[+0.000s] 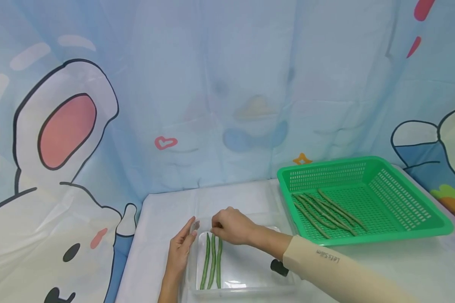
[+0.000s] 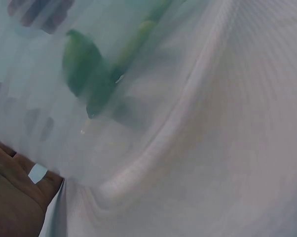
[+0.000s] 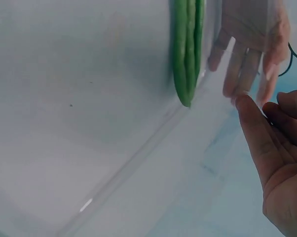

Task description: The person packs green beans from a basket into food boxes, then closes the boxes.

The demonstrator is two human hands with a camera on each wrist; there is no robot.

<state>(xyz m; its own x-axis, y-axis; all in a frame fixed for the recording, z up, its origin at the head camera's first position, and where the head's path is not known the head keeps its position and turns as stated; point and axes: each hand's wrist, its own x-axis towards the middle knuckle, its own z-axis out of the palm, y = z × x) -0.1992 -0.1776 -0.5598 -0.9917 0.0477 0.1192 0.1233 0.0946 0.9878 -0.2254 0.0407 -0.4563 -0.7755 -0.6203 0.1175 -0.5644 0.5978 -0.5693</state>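
Observation:
Three green beans (image 1: 213, 261) lie side by side, lengthwise, at the left inside a clear plastic box (image 1: 246, 290). My left hand (image 1: 179, 248) rests along the outside of the box's left wall, fingers mostly straight; its palm edge (image 2: 20, 192) shows in the left wrist view beside the translucent wall. My right hand (image 1: 233, 226) is over the box's far left part, just past the beans' far ends, fingers loosely bent. In the right wrist view the right hand (image 3: 286, 158) shows nothing between its fingers, apart from the beans (image 3: 188, 54).
A green mesh basket (image 1: 413, 235) stands right of the box, with several more green beans (image 1: 326, 212) inside. A small black device (image 1: 279, 267) sits under the right sleeve's cuff (image 1: 299, 256). Behind the white table (image 1: 167, 206) hangs a printed cloth (image 1: 212, 84).

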